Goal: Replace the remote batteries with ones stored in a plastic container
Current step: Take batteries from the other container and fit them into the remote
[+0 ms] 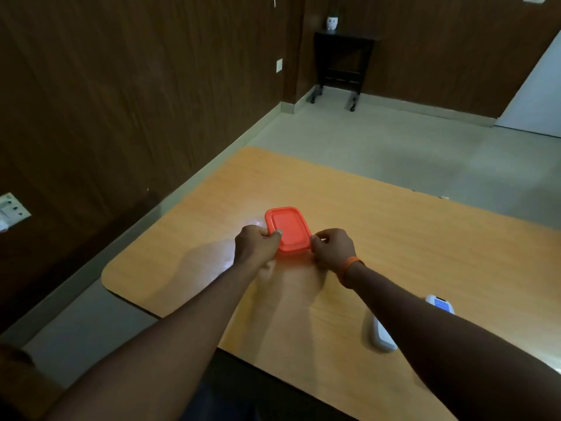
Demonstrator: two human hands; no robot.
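A small plastic container with an orange lid (290, 227) stands on the wooden table (394, 238), lid on. My left hand (256, 244) grips its near left corner, thumb on top of the lid. My right hand (332, 246) pinches the near right corner of the lid. A white remote (383, 337) lies near the table's front edge, partly behind my right forearm. Another white piece with a blue label (440, 303) shows just beyond that forearm; I cannot tell whether it belongs to the same remote. The container's contents are hidden.
The table has rounded corners, and its left edge runs close to a dark wood-panelled wall. Pale floor lies beyond. A small dark side table (341, 62) with a white pot stands in the far corner. A wall socket (12, 209) is at left.
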